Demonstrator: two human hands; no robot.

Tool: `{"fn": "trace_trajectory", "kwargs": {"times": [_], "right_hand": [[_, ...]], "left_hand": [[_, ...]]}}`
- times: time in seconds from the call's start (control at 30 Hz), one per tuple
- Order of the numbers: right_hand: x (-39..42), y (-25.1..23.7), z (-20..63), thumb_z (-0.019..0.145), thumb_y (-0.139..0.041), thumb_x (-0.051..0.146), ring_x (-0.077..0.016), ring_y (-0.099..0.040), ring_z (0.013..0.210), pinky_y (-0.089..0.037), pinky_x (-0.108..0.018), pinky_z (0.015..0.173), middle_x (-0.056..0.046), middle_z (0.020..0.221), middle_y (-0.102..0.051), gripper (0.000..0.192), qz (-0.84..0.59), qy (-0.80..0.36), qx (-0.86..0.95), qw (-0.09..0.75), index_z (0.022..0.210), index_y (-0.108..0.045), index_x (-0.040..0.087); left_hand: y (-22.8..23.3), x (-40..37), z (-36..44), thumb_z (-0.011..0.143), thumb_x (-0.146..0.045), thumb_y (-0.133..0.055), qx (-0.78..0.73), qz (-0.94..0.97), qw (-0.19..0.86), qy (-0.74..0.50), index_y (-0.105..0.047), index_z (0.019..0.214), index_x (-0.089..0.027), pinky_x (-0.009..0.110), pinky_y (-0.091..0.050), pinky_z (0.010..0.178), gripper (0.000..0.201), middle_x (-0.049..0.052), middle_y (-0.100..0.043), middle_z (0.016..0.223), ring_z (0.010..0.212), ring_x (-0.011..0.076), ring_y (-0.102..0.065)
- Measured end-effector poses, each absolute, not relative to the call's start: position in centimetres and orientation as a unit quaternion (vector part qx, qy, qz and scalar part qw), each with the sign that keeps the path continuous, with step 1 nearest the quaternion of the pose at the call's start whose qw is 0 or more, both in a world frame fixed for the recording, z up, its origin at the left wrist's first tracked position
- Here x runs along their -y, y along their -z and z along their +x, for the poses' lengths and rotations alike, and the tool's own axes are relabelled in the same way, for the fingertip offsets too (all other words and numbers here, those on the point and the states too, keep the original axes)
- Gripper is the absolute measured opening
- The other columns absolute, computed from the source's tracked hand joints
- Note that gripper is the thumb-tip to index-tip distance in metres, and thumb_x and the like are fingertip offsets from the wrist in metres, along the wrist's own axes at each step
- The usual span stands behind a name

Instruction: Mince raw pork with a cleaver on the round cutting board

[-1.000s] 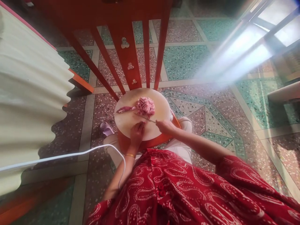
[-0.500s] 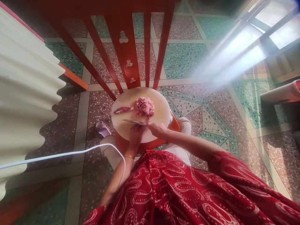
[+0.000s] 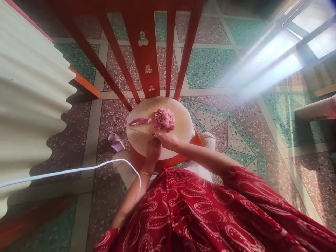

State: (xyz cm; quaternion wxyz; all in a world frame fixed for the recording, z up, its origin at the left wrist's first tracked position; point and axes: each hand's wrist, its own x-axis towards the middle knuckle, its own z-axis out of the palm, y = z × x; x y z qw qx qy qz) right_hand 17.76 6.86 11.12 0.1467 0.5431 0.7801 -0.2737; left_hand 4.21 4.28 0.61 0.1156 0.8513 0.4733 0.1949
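Observation:
My right hand [image 3: 168, 140] is wrapped round the handle of a knife [image 3: 141, 132], whose thin blade points left above the round cutting board [image 3: 183, 115]. Close against it, at the near side of the board, my left hand [image 3: 154, 147] has its fingers curled together; whatever they hold is hidden by the knife and the right hand. Beyond the hands lies a heap of chopped pink meat [image 3: 164, 119]. A long strip of meat [image 3: 140, 121] rests to its left, lying parallel to the far side of the blade.
The board sits on a red wooden chair [image 3: 151, 66] with a slatted back, between my knees. A white cable [image 3: 86, 169] crosses from the left to my left arm. A pale wavy curtain-like cloth [image 3: 28, 98] hangs at left. One lilac slipper [image 3: 116, 142] shows beside the chair.
My right hand and the knife have shifted left, and the blade has turned edge-on. The hands are now closer together. The view has moved slightly; the meat lies as before.

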Motion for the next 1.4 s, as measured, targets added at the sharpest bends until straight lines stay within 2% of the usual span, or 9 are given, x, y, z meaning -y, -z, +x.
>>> {"fn": "trace_trajectory", "kwargs": {"times": [0.1,0.23,0.33,0.43,0.67,0.9,1.13,1.27,1.4], "right_hand": [[-6.7,-11.1,17.9,0.091,-0.034,0.016,-0.0219,-0.063,0.092,-0.048,-0.028,0.072,-0.013,0.102,-0.065,0.034,0.547,0.263,-0.781,0.144,0.123,-0.045,0.016],[-4.6,-11.5,22.1,0.091,-0.033,0.015,-0.0218,-0.065,0.087,-0.048,-0.028,0.068,-0.012,0.095,-0.067,0.032,0.579,0.235,-0.753,0.206,0.118,-0.049,0.017],[-3.5,-12.2,23.8,0.092,-0.033,0.015,-0.022,-0.065,0.085,-0.047,-0.027,0.065,-0.013,0.092,-0.067,0.032,0.6,0.208,-0.742,0.215,0.12,-0.048,0.016],[-2.6,-12.9,23.7,0.092,-0.031,0.016,-0.021,-0.066,0.08,-0.046,-0.025,0.061,-0.012,0.087,-0.068,0.03,0.582,0.228,-0.755,0.195,0.116,-0.051,0.016],[-1.8,-13.0,22.9,0.091,-0.035,0.015,-0.0225,-0.067,0.076,-0.048,-0.028,0.06,-0.01,0.079,-0.067,0.027,0.571,0.231,-0.76,0.207,0.112,-0.05,0.018],[-5.1,-11.7,18.9,0.09,-0.033,0.015,-0.0236,-0.066,0.084,-0.049,-0.031,0.066,-0.012,0.09,-0.066,0.026,0.555,0.249,-0.779,0.155,0.11,-0.049,0.016],[-2.4,-12.1,22.6,0.092,-0.033,0.019,-0.0233,-0.066,0.08,-0.049,-0.029,0.061,-0.012,0.085,-0.066,0.026,0.58,0.259,-0.738,0.227,0.114,-0.048,0.017],[-4.2,-11.5,19.6,0.093,-0.03,0.017,-0.0216,-0.066,0.082,-0.049,-0.029,0.064,-0.012,0.09,-0.066,0.027,0.563,0.25,-0.766,0.183,0.115,-0.046,0.017],[-5.7,-11.2,17.9,0.09,-0.034,0.014,-0.0223,-0.065,0.086,-0.049,-0.03,0.068,-0.014,0.093,-0.066,0.027,0.559,0.239,-0.776,0.167,0.112,-0.049,0.015]], "left_hand": [[-0.9,-4.2,4.2,0.088,-0.016,-0.043,-0.47,0.851,0.101,-0.21,-0.063,0.102,-0.013,0.037,-0.046,0.081,0.026,0.012,-0.065,0.097,0.093,0.0231,-0.059],[-1.2,-3.9,3.8,0.091,-0.021,-0.039,-0.449,0.851,0.091,-0.258,-0.06,0.111,-0.018,0.034,-0.045,0.083,0.029,0.01,-0.062,0.108,0.097,0.0206,-0.057],[-0.9,-3.8,3.7,0.093,-0.025,-0.037,-0.462,0.837,0.081,-0.282,-0.062,0.108,-0.017,0.034,-0.045,0.082,0.03,0.011,-0.062,0.104,0.094,0.0206,-0.057],[-0.4,-3.8,3.9,0.092,-0.026,-0.039,-0.466,0.83,0.078,-0.295,-0.062,0.105,-0.016,0.035,-0.045,0.08,0.028,0.011,-0.063,0.099,0.093,0.0209,-0.057],[0.5,-3.9,3.8,0.09,-0.02,-0.041,-0.471,0.841,0.076,-0.255,-0.063,0.098,-0.015,0.036,-0.044,0.077,0.024,0.012,-0.064,0.095,0.091,0.0234,-0.057],[0.1,-4.1,3.9,0.089,-0.022,-0.045,-0.469,0.844,0.079,-0.248,-0.061,0.104,-0.015,0.036,-0.044,0.08,0.023,0.012,-0.064,0.101,0.093,0.0234,-0.057],[0.2,-3.9,3.6,0.091,-0.021,-0.042,-0.471,0.85,0.087,-0.22,-0.063,0.101,-0.015,0.037,-0.043,0.079,0.025,0.012,-0.063,0.097,0.09,0.0238,-0.056],[0.2,-4.1,3.7,0.09,-0.021,-0.043,-0.466,0.853,0.078,-0.222,-0.064,0.101,-0.015,0.037,-0.044,0.078,0.024,0.011,-0.063,0.093,0.089,0.0243,-0.056],[-0.1,-4.2,3.7,0.088,-0.022,-0.045,-0.469,0.848,0.067,-0.237,-0.065,0.098,-0.015,0.036,-0.044,0.074,0.023,0.011,-0.063,0.087,0.082,0.0236,-0.057]]}}
